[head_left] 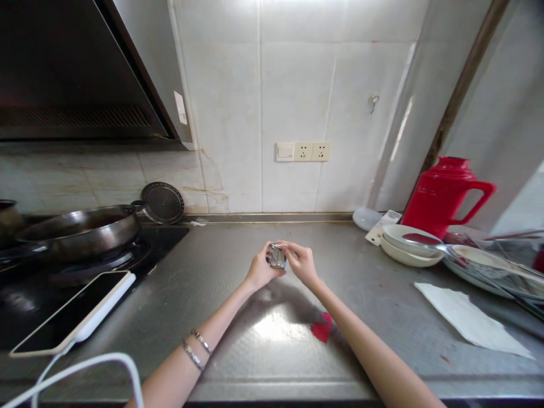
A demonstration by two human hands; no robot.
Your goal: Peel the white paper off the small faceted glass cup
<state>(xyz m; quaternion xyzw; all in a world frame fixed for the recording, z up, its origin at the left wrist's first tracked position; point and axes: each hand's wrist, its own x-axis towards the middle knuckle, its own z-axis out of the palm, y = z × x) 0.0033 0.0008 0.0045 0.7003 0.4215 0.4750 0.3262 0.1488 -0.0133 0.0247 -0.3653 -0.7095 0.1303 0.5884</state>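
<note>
Above the middle of the steel counter, my left hand (262, 268) is closed around a small shiny silver object (277, 258) with dark and reddish patches; its exact kind is not clear. My right hand (302, 262) comes in from the other side, its thumb and fingers pinched at the object's upper right edge. A thin pale strip or stick shows at those fingertips, too small to name. On the counter below my right forearm lies a scrap of red material (322, 327).
On the left, a frying pan (89, 229) sits on the black stove, with a phone (72, 314) on a white cable nearer me. A red thermos jug (442, 195), stacked bowls (410, 258) and a white paper sheet (470, 317) are on the right.
</note>
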